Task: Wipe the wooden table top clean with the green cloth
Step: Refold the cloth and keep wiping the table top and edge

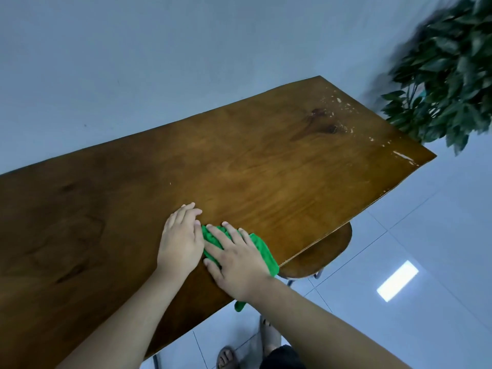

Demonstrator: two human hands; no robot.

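Observation:
The wooden table top (253, 161) fills the middle of the head view, tilted in the frame. A green cloth (262, 247) lies bunched near the table's near edge. My right hand (237, 258) presses flat on top of the cloth, fingers spread, and a corner of the cloth hangs over the edge below my wrist. My left hand (181, 235) rests flat on the wood just left of the cloth, its thumb side touching the cloth. Pale marks and flecks (346, 107) show on the far right end of the table.
A round wooden stool (324, 251) stands tucked under the table's near edge on the right. A leafy plant (447, 75) stands beyond the table's right end. A pale wall runs behind the table. White tiled floor (426, 249) and my sandalled feet lie below.

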